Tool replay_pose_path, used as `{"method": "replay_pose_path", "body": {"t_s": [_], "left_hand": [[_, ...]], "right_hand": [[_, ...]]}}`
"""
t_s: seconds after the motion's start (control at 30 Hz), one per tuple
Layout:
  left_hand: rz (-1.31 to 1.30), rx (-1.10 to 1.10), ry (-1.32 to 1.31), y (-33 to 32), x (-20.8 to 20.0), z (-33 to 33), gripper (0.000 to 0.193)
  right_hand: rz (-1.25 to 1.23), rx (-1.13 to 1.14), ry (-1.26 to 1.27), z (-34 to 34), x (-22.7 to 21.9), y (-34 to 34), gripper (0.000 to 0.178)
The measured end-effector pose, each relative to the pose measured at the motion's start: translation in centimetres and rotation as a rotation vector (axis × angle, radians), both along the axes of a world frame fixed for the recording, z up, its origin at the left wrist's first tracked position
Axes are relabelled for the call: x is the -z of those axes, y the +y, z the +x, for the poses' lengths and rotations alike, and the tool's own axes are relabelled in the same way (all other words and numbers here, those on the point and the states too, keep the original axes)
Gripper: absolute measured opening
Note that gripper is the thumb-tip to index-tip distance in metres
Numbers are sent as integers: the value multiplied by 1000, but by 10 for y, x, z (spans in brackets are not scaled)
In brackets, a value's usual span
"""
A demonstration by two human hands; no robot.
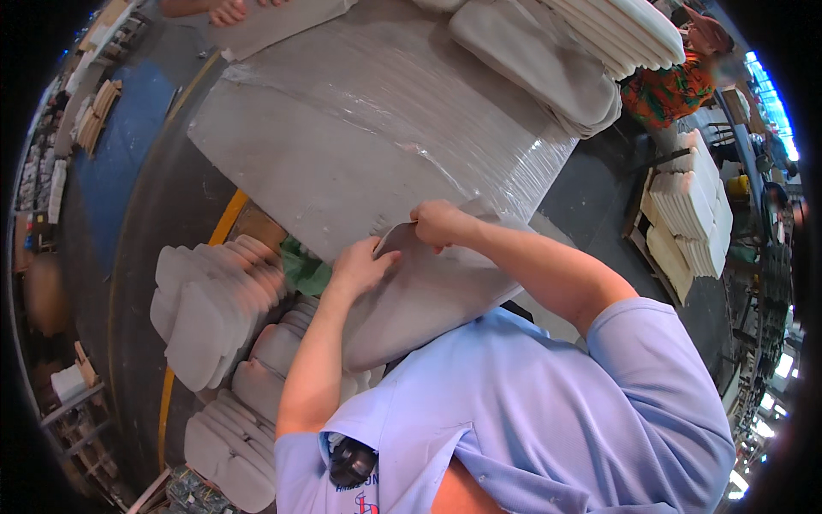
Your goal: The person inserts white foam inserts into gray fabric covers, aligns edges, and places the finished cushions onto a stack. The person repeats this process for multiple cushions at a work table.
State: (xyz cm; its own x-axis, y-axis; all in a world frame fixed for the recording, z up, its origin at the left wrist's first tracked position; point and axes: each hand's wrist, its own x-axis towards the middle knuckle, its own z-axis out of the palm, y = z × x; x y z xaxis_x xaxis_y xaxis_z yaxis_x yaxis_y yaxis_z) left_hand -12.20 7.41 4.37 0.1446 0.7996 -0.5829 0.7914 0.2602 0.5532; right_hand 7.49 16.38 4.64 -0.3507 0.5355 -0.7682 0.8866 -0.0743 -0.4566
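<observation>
A grey, soft-looking cushion cover (419, 300) rests against my front at the near edge of the table. My left hand (364, 267) grips its upper edge, with the thumb pointing right. Just to the right and slightly farther off, my right hand (441, 225) pinches the same edge in its closed fingers. Between the two hands the edge is pulled up into a raised fold. Whether a pad fills the cover, I cannot tell.
The grey table (317, 154) is wrapped in clear film. Grey covered cushions (531, 60) and white foam pads (625, 34) lie at the far right. Another person's hand (228, 12) touches a grey piece at far left. Stacked grey cushions (205, 317) stand left; a pallet stack (693, 206) stands right.
</observation>
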Motion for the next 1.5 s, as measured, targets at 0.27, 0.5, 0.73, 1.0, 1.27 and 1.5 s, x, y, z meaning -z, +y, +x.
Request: {"method": "replay_pose_path", "body": {"t_s": [0.27, 0.5, 0.73, 1.0, 1.27, 1.5], "left_hand": [[105, -171, 216, -12, 50, 40, 32], [229, -262, 194, -13, 71, 41, 26], [197, -198, 210, -3, 71, 34, 27], [172, -230, 177, -51, 44, -16, 41], [291, -404, 246, -60, 63, -5, 43], [376, -496, 207, -66, 51, -25, 37]], "right_hand": [[456, 146, 193, 1, 54, -35, 19], [433, 273, 304, -3, 69, -36, 15], [370, 194, 226, -4, 75, -20, 19], [384, -115, 117, 69, 51, 25, 23], [552, 157, 303, 85, 71, 4, 22], [582, 536, 315, 107, 62, 31, 30]]}}
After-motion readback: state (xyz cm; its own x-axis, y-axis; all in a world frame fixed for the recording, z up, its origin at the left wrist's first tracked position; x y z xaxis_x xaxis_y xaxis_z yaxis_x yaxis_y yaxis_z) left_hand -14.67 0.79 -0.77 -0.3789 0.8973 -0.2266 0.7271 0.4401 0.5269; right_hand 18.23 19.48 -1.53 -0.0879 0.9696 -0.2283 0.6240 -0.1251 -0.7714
